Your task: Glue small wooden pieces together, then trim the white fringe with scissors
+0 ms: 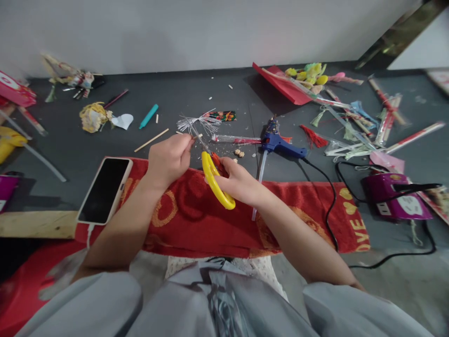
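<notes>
My right hand (240, 181) is closed round the handles of yellow-handled scissors (218, 183), with something orange-red beside its fingers. The blades point up and left, past the fingertips of my left hand (169, 158). That hand is closed in a pinch at the blades; what it holds is too small to make out. Just beyond the blades lies a bundle of thin white strips (199, 122), next to a dark floral piece (224, 115). Small tan bits (239, 153) sit on the table right of the scissors. Both forearms reach over a red towel (196, 220).
A phone (105, 191) on a cable lies left. On the right are a blue glue gun (286, 147) with a cord, a red tassel (313, 137), wrapped sticks (389, 121) and a purple power box (396, 196). A teal marker (149, 116) lies at the upper left.
</notes>
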`<state>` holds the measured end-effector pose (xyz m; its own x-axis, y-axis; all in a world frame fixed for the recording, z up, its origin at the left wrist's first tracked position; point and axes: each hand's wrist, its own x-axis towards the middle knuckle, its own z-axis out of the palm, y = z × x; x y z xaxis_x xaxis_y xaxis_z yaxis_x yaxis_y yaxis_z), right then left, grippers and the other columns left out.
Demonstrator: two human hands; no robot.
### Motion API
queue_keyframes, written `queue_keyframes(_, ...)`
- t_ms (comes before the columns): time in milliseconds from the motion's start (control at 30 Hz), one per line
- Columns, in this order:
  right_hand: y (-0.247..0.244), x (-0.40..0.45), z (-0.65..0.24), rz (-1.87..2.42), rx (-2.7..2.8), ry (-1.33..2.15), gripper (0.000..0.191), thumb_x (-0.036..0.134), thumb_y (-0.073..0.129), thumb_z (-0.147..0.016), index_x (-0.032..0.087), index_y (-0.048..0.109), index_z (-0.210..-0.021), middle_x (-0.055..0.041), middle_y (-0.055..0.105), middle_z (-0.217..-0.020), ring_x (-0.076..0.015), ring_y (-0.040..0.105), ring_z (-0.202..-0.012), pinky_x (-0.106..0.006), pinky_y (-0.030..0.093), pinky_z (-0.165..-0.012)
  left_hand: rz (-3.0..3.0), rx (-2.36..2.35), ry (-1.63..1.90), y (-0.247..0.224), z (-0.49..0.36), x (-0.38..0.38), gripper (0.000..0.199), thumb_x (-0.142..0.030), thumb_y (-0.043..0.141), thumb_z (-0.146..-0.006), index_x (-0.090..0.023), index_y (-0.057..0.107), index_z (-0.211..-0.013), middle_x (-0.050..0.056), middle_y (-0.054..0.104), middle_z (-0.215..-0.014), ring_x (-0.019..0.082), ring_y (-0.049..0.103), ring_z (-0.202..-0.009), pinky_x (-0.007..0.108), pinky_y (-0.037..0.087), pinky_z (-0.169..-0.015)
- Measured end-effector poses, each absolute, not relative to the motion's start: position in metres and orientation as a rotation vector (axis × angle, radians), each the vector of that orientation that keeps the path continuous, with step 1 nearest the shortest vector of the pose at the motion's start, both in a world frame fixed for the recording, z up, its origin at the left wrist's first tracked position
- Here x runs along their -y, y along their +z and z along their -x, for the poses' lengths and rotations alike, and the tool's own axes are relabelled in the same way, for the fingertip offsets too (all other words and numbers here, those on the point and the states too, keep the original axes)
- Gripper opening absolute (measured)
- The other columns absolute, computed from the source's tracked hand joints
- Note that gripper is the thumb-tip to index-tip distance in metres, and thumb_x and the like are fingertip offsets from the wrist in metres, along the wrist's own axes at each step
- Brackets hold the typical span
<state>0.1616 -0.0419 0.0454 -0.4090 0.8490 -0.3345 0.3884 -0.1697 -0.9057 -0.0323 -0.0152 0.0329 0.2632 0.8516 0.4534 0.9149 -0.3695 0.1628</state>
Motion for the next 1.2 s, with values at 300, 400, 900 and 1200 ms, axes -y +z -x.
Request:
queue_keyframes(300, 0.038, 0.044, -0.158, 1.432, 1.709, 1.565, 0.040, 0.049, 0.063, -0.066, 0.021, 0.045, -0.087, 0.0018, 0.056, -0.077, -0.0133, 0.051, -0.069, -0.029, 0.039, -0.061, 2.499, 1.678, -0.795, 0.032, 0.038, 0.012, 0.036, -0.035, 0.034, -0.096, -0.019, 0.062, -0.078, 0.006, 0.066, -0.073, 0.017, 0.060, -0.067, 0.030, 0.034, -0.060)
queue_keyframes(400, 0.033, 0.045, -0.157, 1.449, 1.740, 1.542, 0.043, 0.051, 0.064, -0.066, 0.021, 0.043, -0.089, 0.0023, 0.054, -0.077, -0.0125, 0.049, -0.066, -0.029, 0.038, -0.058, 2.540, 1.713, -0.778, 0.036, 0.039, 0.012, 0.036, -0.035, 0.035, -0.096, -0.019, 0.062, -0.077, 0.005, 0.066, -0.071, 0.016, 0.059, -0.066, 0.029, 0.036, -0.059)
queue_keyframes(900, 0.040, 0.052, -0.156, 1.375, 1.846, 1.377, 0.048, 0.050, 0.062, -0.064, 0.023, 0.033, -0.089, -0.0001, 0.052, -0.082, -0.0123, 0.044, -0.065, -0.031, 0.037, -0.062, 2.624, 1.718, -1.087, 0.042, 0.038, 0.014, 0.051, -0.053, 0.036, -0.096, -0.015, 0.065, -0.077, 0.003, 0.066, -0.067, 0.012, 0.058, -0.062, 0.023, 0.043, -0.061)
queue_keyframes(1200, 0.041, 0.051, -0.158, 1.406, 1.924, 1.268, 0.049, 0.053, 0.058, -0.064, 0.022, 0.032, -0.091, -0.0038, 0.050, -0.086, -0.0145, 0.044, -0.070, -0.034, 0.038, -0.069, 2.757, 1.775, -1.249, 0.050, 0.035, 0.014, 0.050, -0.053, 0.042, -0.094, -0.015, 0.064, -0.070, 0.001, 0.059, -0.060, 0.012, 0.059, -0.063, 0.022, 0.046, -0.063)
